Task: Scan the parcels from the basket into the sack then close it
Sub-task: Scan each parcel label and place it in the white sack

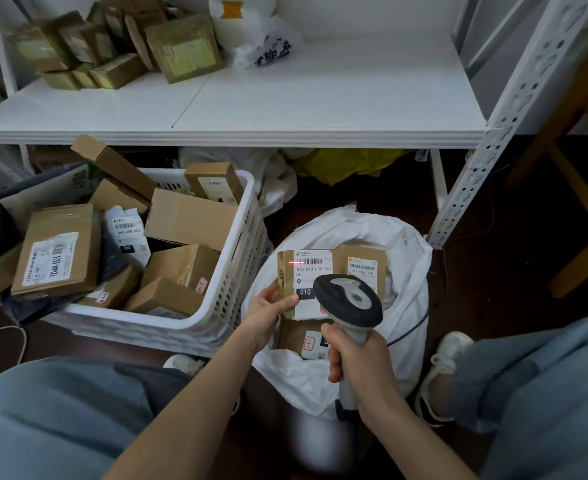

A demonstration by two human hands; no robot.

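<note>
1. Counts: one basket (230, 306), one sack (406, 271), one scanner (348, 299), two hands working. We make out about nine basket parcels (192, 216), two sack parcels (365, 268) lying inside, and one held parcel (311, 271).
2. Left grip (271, 310): clenched on the held parcel's near-left corner, thumb laid on the label face.
3. Right grip (354, 355): fingers fully wrapped round the scanner handle.
4. Held parcel: over the open sack mouth, right of the basket, label face up, barcode along the far edge. A red scan line (296, 262) sits at the barcode's left end. Long axis looks near-far, but the scanner head covers the right side, so we cannot tell for sure.
5. Scanner: long axis near-far, head at the far end, aimed at the label.
6. Sack: on the floor, just right of the basket.
7. Shelf (320, 98), far: brown box pile (181, 50) far left, white bags (251, 32) beside it.
</note>
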